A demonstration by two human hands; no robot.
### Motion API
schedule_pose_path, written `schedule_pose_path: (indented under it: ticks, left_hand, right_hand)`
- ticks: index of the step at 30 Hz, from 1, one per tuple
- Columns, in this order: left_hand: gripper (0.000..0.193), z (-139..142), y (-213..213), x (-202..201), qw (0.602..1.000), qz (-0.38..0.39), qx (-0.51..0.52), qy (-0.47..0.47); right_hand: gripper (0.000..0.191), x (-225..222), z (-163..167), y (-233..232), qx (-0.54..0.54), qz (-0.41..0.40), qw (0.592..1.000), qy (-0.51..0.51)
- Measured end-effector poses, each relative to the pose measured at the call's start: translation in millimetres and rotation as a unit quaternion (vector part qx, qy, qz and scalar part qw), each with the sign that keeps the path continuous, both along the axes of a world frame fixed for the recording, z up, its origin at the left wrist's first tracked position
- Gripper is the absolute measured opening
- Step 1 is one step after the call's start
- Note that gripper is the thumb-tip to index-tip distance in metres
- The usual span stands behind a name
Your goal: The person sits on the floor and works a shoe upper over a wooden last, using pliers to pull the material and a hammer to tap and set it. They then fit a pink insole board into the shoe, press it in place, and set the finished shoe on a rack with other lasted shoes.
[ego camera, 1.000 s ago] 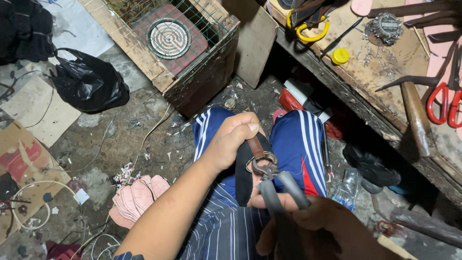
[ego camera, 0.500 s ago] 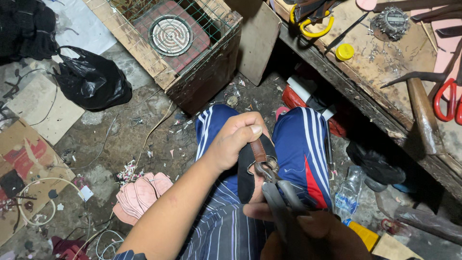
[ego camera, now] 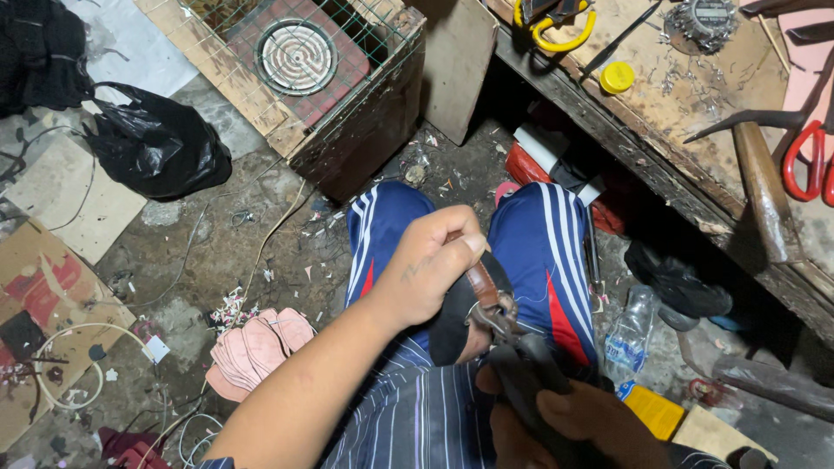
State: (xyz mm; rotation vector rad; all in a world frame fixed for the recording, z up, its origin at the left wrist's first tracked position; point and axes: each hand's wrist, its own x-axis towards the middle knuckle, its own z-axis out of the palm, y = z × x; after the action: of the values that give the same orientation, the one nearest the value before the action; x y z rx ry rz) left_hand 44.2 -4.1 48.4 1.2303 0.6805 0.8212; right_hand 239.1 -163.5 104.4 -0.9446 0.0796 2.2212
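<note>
While my left hand (ego camera: pixel 426 269) pinches the strap (ego camera: pixel 482 282), my right hand (ego camera: pixel 556 417) at five o'clock grips pliers (ego camera: pixel 521 365) on it; next needs a steady pull.

The dirty floor (ego camera: pixel 217 252) carries a black plastic bag (ego camera: pixel 161 148), cardboard pieces (ego camera: pixel 52 287) and a pile of pink cutouts (ego camera: pixel 256 347). On the wooden bench (ego camera: pixel 695 165) lie red scissors (ego camera: pixel 808 161), a yellow cap (ego camera: pixel 617 77) and a hammer (ego camera: pixel 764 187).

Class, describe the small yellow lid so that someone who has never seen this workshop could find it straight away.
Start at the worn wooden workbench along the upper right. Near its front edge, between the yellow-handled tool and the round metal wheel, lies the small yellow lid. It is the only flat, plain yellow disc there.
</note>
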Motion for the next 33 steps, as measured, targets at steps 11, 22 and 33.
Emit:
schedule_pose_path:
  ticks: [11,22,33]
  left_hand:
    - [0.024,7.2,-16.6,7.2,0.981,0.133,0.063,0.128]
    - [0.019,-6.9,1.8,5.6,0.992,-0.045,-0.113,-0.041]
    - [0.023,-39.6,25.4,15.1,0.998,-0.027,-0.038,-0.035]
  right_hand:
    - [0.061,-6.5,1.1,-0.4,0.056,-0.027,0.998,0.025]
    - [0.054,12.4,19.5,14.3,0.015,0.034,0.999,-0.006]
    - [0.047,6.5,-7.8,29.4,0.062,0.093,0.991,-0.077]
